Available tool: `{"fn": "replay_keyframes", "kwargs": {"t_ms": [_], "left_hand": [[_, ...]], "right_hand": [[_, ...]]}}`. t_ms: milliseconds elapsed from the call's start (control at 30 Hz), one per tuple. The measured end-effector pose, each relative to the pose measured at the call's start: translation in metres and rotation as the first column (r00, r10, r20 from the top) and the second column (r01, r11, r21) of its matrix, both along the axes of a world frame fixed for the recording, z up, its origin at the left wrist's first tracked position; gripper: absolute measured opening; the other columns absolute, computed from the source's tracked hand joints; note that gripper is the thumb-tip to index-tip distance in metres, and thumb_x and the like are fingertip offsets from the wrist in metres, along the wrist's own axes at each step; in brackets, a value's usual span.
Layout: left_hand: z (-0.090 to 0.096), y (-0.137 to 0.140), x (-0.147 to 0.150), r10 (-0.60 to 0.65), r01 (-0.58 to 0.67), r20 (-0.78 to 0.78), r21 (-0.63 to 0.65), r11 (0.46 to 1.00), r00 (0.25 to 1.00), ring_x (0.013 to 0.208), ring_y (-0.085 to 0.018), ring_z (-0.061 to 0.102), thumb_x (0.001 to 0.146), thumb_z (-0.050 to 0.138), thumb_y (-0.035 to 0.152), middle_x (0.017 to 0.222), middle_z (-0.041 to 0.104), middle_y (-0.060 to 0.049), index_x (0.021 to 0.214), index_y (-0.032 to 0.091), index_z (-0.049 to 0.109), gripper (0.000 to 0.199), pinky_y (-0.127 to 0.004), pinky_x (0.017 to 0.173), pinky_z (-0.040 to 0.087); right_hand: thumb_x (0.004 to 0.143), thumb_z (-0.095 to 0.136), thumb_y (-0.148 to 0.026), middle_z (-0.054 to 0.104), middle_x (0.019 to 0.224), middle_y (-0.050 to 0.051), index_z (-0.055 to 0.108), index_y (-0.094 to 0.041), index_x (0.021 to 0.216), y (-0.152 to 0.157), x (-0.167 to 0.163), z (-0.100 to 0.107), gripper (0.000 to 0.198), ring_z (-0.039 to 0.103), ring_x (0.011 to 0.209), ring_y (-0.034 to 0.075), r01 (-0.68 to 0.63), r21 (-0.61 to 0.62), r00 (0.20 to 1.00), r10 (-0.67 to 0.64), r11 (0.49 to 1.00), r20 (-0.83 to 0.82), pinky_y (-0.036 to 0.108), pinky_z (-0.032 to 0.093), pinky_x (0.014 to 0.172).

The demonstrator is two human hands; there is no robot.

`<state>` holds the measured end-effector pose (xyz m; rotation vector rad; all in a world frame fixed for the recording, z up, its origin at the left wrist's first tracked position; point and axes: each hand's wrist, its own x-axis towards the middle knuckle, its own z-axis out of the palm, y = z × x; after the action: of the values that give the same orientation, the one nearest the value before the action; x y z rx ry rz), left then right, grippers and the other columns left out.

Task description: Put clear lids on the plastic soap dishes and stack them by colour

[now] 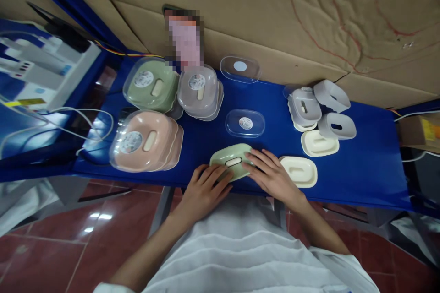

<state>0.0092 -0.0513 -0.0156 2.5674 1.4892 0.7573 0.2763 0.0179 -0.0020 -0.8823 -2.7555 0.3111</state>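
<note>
A light green oval plastic cover [240,150] lies at the table's front edge, with a cream bar filling the slot in its middle. My left hand [207,190] grips its left and front side, fingers curved over the top. From the right, my right hand [273,176] holds the same cover, fingertips near the slot; both thumbs are largely hidden. Just beyond it lies a clear lid [237,124] with a round white label. Close by my right hand is a cream oval tray [302,170], and a second cream tray [318,143] sits behind that one.
Stacked pink boxes [154,128], green boxes [165,75] and grey boxes [190,98] stand on the left. Grey covers [338,124] are grouped at right. Another clear lid [225,66] lies near the cardboard wall [261,13]. Power strips [51,73] and cables occupy the far left.
</note>
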Motion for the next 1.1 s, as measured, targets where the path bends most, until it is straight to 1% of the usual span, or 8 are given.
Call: {"fn": "replay_keyframes", "kwargs": {"t_ms": [200,367,433,533,633,800,900,1100], "left_hand": [[-0.009,0.003,-0.003,0.053,-0.051,0.098,-0.025,0.998,0.994,0.131,-0.031,0.066,0.097,0.071,0.012,0.138,0.069,-0.015,0.130,0.023,0.069,0.036,-0.052,0.111,0.054],[-0.010,0.009,-0.017,0.113,-0.090,0.274,-0.096,0.991,0.955,0.158,-0.040,0.041,0.095,0.073,0.012,0.165,0.041,-0.017,0.126,0.023,0.069,0.033,-0.062,0.120,0.050],[-0.011,0.010,-0.020,0.120,-0.090,0.294,-0.112,0.990,0.948,0.156,-0.038,0.044,0.097,0.072,0.012,0.167,0.040,-0.017,0.129,0.023,0.067,0.033,-0.060,0.120,0.051],[-0.013,0.010,-0.020,0.173,-0.140,0.305,-0.127,0.982,0.936,0.152,-0.035,0.050,0.098,0.073,0.018,0.161,0.048,-0.018,0.140,0.024,0.061,0.044,-0.056,0.120,0.052],[-0.015,0.012,-0.016,0.249,-0.204,0.338,-0.163,0.965,0.908,0.148,-0.034,0.054,0.098,0.075,0.024,0.158,0.052,-0.019,0.157,0.026,0.044,0.067,-0.055,0.118,0.054],[-0.018,0.019,-0.014,0.269,-0.230,0.358,-0.147,0.962,0.894,0.154,-0.038,0.047,0.096,0.079,0.029,0.165,0.043,-0.025,0.170,0.025,0.022,0.093,-0.058,0.117,0.052],[-0.017,0.022,-0.016,0.253,-0.214,0.301,-0.158,0.964,0.919,0.151,-0.038,0.051,0.096,0.078,0.030,0.165,0.046,-0.022,0.168,0.028,0.029,0.088,-0.058,0.117,0.052],[-0.017,0.025,-0.021,0.245,-0.208,0.328,-0.144,0.968,0.912,0.144,-0.035,0.057,0.095,0.079,0.031,0.158,0.053,-0.019,0.162,0.028,0.041,0.077,-0.054,0.116,0.054]], "right_hand": [[0.109,0.057,-0.024,0.056,0.163,0.010,0.054,-0.026,0.157,0.024,0.009,0.011,0.048,0.047,0.156,0.027,0.026,0.003,0.997,-0.025,1.000,-0.079,0.054,0.042,0.128],[0.106,0.063,-0.033,0.029,0.177,0.017,0.041,-0.024,0.166,0.082,0.006,0.014,0.065,0.022,0.166,0.039,0.205,0.008,0.979,-0.205,0.979,-0.022,0.067,0.031,0.130],[0.102,0.070,-0.037,0.036,0.174,0.019,0.047,-0.023,0.163,0.103,0.001,0.011,0.067,0.031,0.163,0.041,0.171,-0.041,0.985,-0.171,0.984,0.015,0.067,0.034,0.129],[0.102,0.070,-0.039,0.055,0.160,0.016,0.057,-0.026,0.155,0.117,-0.006,0.011,0.056,0.054,0.150,0.035,0.146,-0.137,0.988,-0.152,0.980,-0.039,0.056,0.049,0.122],[0.107,0.063,-0.041,0.056,0.157,0.013,0.052,-0.029,0.159,0.106,-0.013,0.020,0.054,0.057,0.147,0.029,0.045,-0.225,0.987,-0.077,0.973,-0.138,0.048,0.052,0.121],[0.107,0.061,-0.029,0.043,0.171,0.012,0.048,-0.030,0.163,0.062,-0.026,0.028,0.058,0.027,0.166,0.032,-0.139,-0.132,0.990,0.134,0.981,-0.050,0.055,0.043,0.129],[0.105,0.065,-0.026,0.040,0.174,0.011,0.043,-0.029,0.166,0.049,-0.029,0.019,0.065,0.018,0.167,0.034,-0.151,-0.028,0.988,0.152,0.988,0.007,0.057,0.043,0.129],[0.105,0.057,-0.009,0.046,0.170,0.011,0.036,-0.027,0.169,0.052,-0.025,-0.001,0.070,0.029,0.165,0.030,-0.266,0.110,0.964,0.263,0.958,0.040,0.062,0.036,0.132]]}}
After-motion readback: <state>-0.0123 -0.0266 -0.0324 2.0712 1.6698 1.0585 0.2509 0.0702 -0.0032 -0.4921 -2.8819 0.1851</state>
